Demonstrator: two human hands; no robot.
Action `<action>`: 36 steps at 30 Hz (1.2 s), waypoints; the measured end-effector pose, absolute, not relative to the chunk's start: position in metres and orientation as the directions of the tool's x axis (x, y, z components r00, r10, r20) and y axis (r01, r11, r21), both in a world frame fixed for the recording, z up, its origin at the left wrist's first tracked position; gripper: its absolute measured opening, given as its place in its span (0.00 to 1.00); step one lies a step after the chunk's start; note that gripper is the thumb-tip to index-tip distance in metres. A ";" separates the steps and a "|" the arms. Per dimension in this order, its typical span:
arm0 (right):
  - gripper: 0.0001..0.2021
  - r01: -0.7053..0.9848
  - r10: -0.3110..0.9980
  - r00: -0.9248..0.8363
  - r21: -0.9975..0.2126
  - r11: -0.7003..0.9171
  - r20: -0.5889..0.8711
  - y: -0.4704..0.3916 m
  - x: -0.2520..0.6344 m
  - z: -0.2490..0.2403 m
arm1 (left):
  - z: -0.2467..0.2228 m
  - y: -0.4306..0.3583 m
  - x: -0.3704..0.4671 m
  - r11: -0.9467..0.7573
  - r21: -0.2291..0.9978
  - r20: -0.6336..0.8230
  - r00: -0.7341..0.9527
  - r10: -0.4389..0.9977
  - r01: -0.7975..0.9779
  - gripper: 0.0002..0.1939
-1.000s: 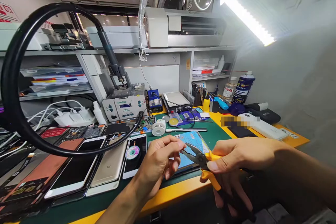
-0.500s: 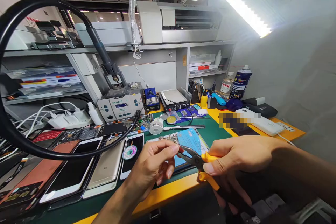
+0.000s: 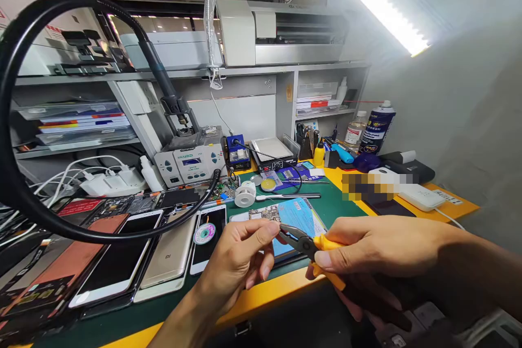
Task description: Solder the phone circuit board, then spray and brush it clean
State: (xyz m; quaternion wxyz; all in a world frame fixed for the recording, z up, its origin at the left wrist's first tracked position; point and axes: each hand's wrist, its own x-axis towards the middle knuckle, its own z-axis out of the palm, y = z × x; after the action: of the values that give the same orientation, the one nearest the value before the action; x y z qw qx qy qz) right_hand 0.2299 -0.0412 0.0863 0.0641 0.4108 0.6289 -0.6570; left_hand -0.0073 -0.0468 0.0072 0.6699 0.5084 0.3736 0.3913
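My right hand (image 3: pixel 359 244) is wrapped round the yellow handles of a pair of pliers (image 3: pixel 302 243). The jaws of the pliers point left and meet the fingertips of my left hand (image 3: pixel 248 250). Thumb and forefinger of that hand are pinched together at the jaw tips; whatever lies between them is too small to make out. Behind the hands a light-blue booklet (image 3: pixel 299 220) lies on the green mat (image 3: pixel 338 204), with a small circuit board (image 3: pixel 265 213) on its left part.
Several phones, among them a gold phone (image 3: pixel 169 253), lie at left. A roll of braid (image 3: pixel 204 234) rests on a phone. A white spool (image 3: pixel 244 196) and a soldering iron (image 3: pixel 289 196) lie behind the booklet. A hot-air station (image 3: pixel 191 162) stands further back, beneath a looping black hose (image 3: pixel 12 136).
The handles of the pliers have come closer together, and the jaws look more closed. My left hand keeps its pinch at the tips. The whole view has shifted slightly.
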 end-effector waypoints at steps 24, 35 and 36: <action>0.27 0.335 0.416 -0.731 -0.816 -0.471 -0.540 -0.048 0.237 0.054 | 0.008 -0.059 -0.002 0.289 0.910 -0.153 0.410 0.899 -0.296 0.24; 0.30 0.275 0.384 -0.774 -0.813 -0.513 -0.504 -0.047 0.237 0.046 | 0.008 -0.064 0.002 0.332 0.876 -0.177 0.408 0.896 -0.349 0.20; 0.30 0.269 0.402 -0.767 -0.820 -0.506 -0.500 -0.047 0.237 0.046 | 0.007 -0.064 0.003 0.327 0.881 -0.176 0.403 0.898 -0.343 0.21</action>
State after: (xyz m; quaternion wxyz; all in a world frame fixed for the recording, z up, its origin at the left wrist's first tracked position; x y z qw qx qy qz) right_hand 0.2367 -0.0472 0.0457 -0.0418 0.3387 0.4953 -0.7989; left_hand 0.0026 -0.0639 0.0068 0.7364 0.3991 0.3480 0.4212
